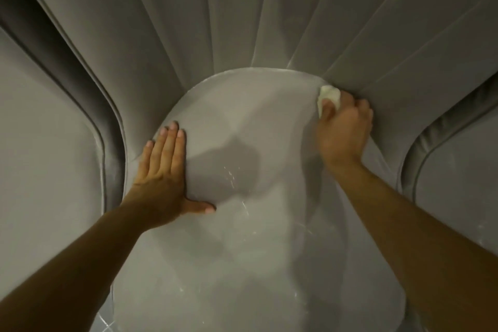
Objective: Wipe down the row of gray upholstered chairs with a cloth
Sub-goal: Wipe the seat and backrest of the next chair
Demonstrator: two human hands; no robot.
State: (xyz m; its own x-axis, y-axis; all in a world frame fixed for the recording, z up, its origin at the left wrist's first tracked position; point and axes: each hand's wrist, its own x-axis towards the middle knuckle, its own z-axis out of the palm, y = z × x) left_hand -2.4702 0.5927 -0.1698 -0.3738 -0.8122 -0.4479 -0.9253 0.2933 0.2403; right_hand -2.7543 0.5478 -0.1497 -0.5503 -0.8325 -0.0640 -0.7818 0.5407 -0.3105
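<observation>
The gray chair fills the view, its channelled backrest (215, 13) fanning up toward twelve o'clock and its rounded seat cushion (256, 224) running down to six. Parts of neighbouring chairs show at nine o'clock (40, 129) and three o'clock (458, 175), so this looks like one seat partway along the row; how many are already wiped cannot be told from here.

The left hand (164, 172) lies flat at the seat's nine o'clock edge, fingers straight, thumb splayed toward the centre. Its grip is released and holds nothing; it seems placed there to brace the person leaning in and to steady the cushion.

The right hand (342, 127) is at about two o'clock on the seat, pushed into the crease where cushion meets backrest. Its grip is clenched around a small white cloth (327, 96), bunched so only a wad pokes past the fingertips. Wadding it likely lets it reach into the seam, where dust collects.

A few pale flecks (231, 175) remain near the seat's centre, probably yet to be wiped. No containers are in view.
</observation>
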